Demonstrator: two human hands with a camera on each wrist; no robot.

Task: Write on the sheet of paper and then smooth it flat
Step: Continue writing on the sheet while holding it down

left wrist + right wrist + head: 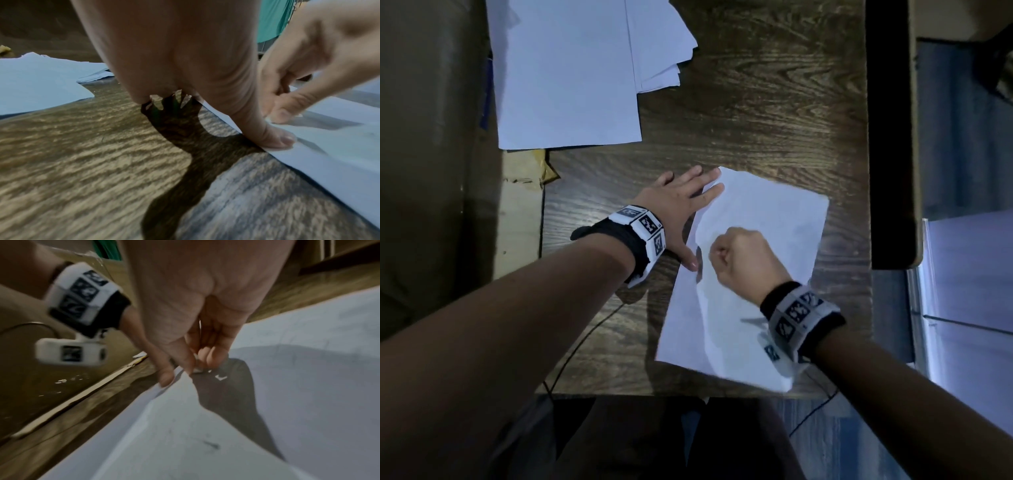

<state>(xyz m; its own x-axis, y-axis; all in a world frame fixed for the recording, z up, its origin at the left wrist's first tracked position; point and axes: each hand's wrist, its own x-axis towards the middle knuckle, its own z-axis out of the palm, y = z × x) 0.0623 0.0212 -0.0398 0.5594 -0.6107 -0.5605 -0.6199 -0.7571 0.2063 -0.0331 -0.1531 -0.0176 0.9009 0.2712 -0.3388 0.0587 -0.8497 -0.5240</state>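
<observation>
A creased white sheet of paper (767, 212) lies tilted on the wooden table (756, 109). My left hand (688, 219) lies flat with its fingers spread. Its fingertips rest on the sheet's far left corner, and its thumb (275, 138) presses the left edge. My right hand (743, 257) sits curled on the middle of the sheet (308, 386). Thumb and fingertips (193, 365) pinch together at a raised crease near the left edge. A small white bit shows between them, and no pen is visible. Faint dark marks show on the sheet in the right wrist view.
A loose stack of white sheets (568, 75) covers the table's far left corner. A cardboard box (520, 212) stands against the left edge. A black cable (578, 346) runs off the near edge. A dark upright panel (890, 137) borders the right side, with more paper (969, 291) beyond.
</observation>
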